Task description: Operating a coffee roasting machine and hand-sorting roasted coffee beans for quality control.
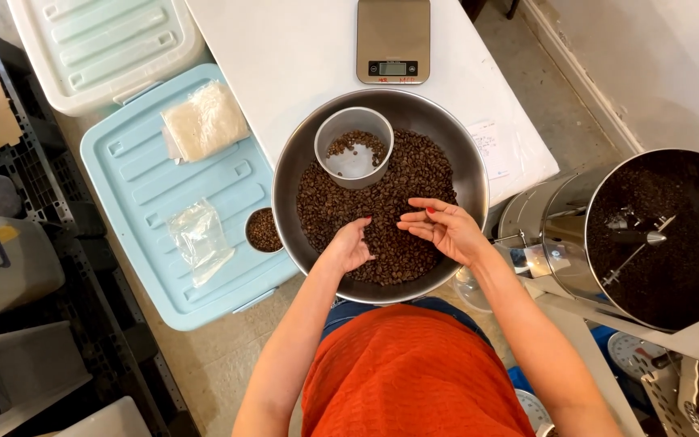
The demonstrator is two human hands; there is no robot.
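Bowl: one wide steel bowl [301, 154] on the white table [285, 48], filled with roasted coffee beans [414, 174]
Left hand: my left hand [351, 244] rests on the beans, fingers curled loosely, whether they pinch a bean I cannot tell
Right hand: my right hand [443, 226] hovers palm-up over the beans, fingers spread, holding nothing
Cups: one steel cup [353, 147] inside the bowl, one small cup of beans [264, 230] on the blue lid [139, 186]
Scale: one [393, 40], beyond the bowl

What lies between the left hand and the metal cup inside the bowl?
In the head view, only loose roasted coffee beans lie between the left hand and the metal cup; nothing else sits on that stretch of the steel bowl.
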